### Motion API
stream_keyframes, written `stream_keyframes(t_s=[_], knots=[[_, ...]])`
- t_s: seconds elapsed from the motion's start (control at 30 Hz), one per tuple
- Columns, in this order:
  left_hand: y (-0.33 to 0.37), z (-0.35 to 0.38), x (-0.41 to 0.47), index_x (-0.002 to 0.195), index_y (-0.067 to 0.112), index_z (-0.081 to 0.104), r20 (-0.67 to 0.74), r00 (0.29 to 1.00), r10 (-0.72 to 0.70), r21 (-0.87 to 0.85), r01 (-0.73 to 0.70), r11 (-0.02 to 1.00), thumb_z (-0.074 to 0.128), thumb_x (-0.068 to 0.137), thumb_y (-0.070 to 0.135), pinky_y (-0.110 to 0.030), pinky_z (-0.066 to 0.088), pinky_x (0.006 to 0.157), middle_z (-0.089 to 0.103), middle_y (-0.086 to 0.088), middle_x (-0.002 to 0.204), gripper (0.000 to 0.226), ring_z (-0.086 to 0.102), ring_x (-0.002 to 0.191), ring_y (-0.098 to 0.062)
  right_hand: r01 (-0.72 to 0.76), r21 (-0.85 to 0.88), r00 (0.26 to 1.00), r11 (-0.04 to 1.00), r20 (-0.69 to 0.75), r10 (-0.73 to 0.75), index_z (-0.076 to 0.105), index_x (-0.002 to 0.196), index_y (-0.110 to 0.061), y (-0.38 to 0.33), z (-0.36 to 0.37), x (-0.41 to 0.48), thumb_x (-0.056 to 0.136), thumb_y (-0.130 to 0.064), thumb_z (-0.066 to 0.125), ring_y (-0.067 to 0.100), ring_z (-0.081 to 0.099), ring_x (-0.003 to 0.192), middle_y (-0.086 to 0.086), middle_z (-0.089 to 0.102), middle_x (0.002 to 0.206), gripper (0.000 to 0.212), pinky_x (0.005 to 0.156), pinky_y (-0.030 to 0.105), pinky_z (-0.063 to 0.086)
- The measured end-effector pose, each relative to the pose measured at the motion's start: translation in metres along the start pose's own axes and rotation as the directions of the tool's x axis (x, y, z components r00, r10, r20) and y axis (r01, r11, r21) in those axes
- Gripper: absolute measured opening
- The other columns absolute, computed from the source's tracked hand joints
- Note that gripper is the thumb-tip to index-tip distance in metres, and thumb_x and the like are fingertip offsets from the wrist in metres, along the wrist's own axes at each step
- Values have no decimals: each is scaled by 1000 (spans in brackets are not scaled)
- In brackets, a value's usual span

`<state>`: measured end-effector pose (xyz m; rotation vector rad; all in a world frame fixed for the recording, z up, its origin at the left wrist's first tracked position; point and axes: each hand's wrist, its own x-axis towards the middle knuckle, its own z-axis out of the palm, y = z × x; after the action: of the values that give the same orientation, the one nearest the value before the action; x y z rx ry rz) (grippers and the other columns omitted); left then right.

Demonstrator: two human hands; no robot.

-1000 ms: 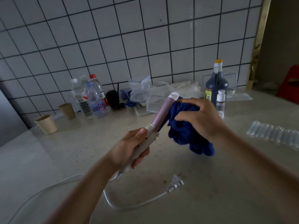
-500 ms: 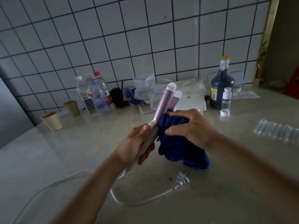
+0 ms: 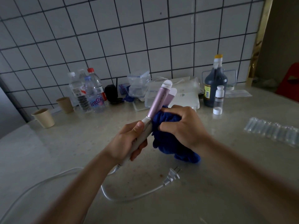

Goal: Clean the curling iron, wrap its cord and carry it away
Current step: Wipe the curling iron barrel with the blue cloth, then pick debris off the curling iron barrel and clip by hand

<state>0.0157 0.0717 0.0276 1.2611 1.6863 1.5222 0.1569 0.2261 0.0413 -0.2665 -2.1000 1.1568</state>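
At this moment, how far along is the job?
Nothing looks finished. In hand: the left hand grips the curling iron by its handle while the right hand presses the blue cloth against the barrel's base. To do: the cord lies loose on the counter, plug free, so wrapping and carrying away are not yet started.

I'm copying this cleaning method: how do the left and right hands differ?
The left hand grips the curling iron by its white handle, thumb on top; the right hand holds a bunched blue cloth against the pink barrel's lower end. The left hand sits lower in view, the right hand higher. Both are curled in a grip.
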Motion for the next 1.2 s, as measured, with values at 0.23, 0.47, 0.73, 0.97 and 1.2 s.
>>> stream_keyframes(t_s=[0.23,0.47,0.73,0.97,1.2], knots=[[-1,-2,1,87,7,53,-1,1000,-3,11,3,1000,43,97,50,-25,33,32,55,-12,63,45,41,36,-18,-8,-54,1000,999,-24,7,69,84,-66,4,2,1,63,-42,68,3,67,85,-20,70,92,32,76,34,60],[-6,-21,3,101,4,62,33,999,-29,111,26,994,48,101,52,-23,34,34,56,-9,63,49,39,42,-21,-87,-79,991,993,-107,78,74,88,-54,12,-5,4,67,-39,72,6,65,81,-14,70,87,26,80,38,59],[-3,-51,11,83,27,65,-29,998,64,213,-56,975,58,91,60,-26,35,37,57,-7,61,34,43,40,-21,-120,-97,952,988,-292,87,67,108,-53,18,-51,24,74,-33,77,-2,65,93,-20,69,99,40,86,28,54],[-18,-60,22,96,38,68,-255,967,21,601,141,786,79,76,59,-32,50,55,71,5,76,31,63,60,-13,-115,-231,911,966,-412,9,49,110,-54,37,-59,31,74,-39,81,-16,60,87,-31,57,102,51,65,14,47],[-41,-57,29,106,30,60,-211,954,-211,794,293,532,83,69,62,-28,44,64,60,9,102,54,57,86,-7,-337,-515,935,788,-86,344,67,135,-37,84,-38,36,80,-55,80,28,61,126,4,68,138,59,107,45,49]])
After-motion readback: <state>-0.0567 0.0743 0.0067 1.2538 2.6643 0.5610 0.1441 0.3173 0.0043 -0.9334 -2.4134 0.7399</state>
